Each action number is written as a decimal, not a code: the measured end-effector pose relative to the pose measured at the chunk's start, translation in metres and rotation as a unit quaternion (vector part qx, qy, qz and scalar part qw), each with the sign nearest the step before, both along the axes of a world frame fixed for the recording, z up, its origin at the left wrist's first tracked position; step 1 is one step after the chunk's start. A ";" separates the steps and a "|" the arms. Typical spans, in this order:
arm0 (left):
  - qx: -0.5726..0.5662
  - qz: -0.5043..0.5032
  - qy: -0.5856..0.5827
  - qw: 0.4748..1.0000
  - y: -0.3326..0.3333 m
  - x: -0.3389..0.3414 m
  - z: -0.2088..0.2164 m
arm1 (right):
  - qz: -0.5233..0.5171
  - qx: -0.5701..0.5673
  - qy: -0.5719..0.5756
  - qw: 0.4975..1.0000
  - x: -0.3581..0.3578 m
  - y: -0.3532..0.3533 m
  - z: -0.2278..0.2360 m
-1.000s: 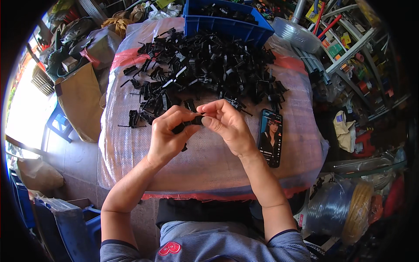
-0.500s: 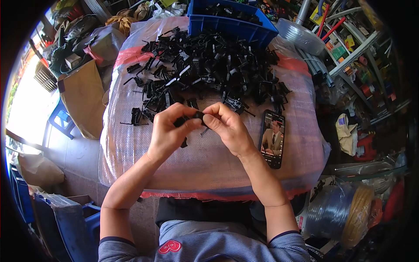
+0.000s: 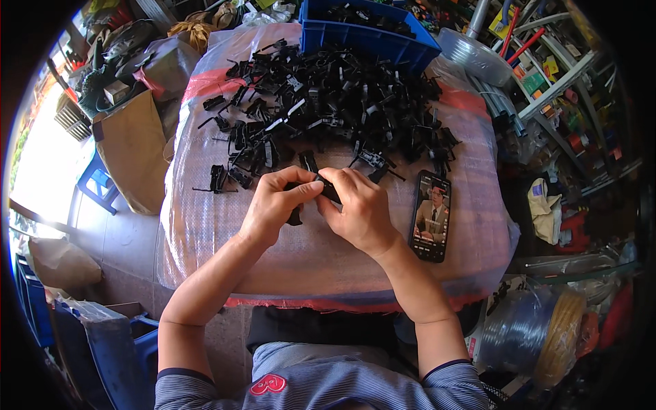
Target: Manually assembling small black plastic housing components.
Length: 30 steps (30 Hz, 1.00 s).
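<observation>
Between my two hands is a small black plastic part, mostly covered by my fingers. My left hand pinches it from the left, and a dark bit of it shows below the palm. My right hand grips its right side, fingers bent over it and thumb beneath. Just beyond my hands spreads a large heap of similar black plastic parts, some with thin rods or pale metal strips. One loose part lies left of my left hand.
A blue crate holding more black parts stands at the far side of the plastic-wrapped work surface. To the right lies a phone playing a video. Wrapped coils are at lower right, a blue stool at left.
My right hand has turned, its fingers now folding over the black part and its thumb lower. Both hands have shifted slightly right in the view, as has the whole table.
</observation>
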<state>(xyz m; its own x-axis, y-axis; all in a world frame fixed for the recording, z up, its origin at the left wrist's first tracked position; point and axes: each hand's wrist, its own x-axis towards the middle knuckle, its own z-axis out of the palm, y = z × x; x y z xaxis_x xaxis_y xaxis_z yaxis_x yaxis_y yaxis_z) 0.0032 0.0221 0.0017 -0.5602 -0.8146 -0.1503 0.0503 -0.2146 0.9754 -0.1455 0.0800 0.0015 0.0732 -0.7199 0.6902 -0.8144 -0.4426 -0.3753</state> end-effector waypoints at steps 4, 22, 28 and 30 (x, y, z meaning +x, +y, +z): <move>-0.065 0.012 -0.054 0.996 0.008 -0.005 0.011 | -0.008 0.036 -0.012 0.999 -0.002 0.001 -0.003; 0.311 -0.064 0.356 0.879 -0.050 0.030 -0.012 | 0.088 0.005 -0.053 0.995 -0.005 -0.001 0.009; 0.342 -0.045 0.344 0.873 -0.043 0.025 -0.002 | 0.091 -0.016 -0.063 0.994 -0.001 -0.002 0.010; 0.355 -0.008 0.328 0.875 -0.040 0.024 0.004 | 0.091 -0.011 -0.041 0.995 -0.005 -0.002 0.005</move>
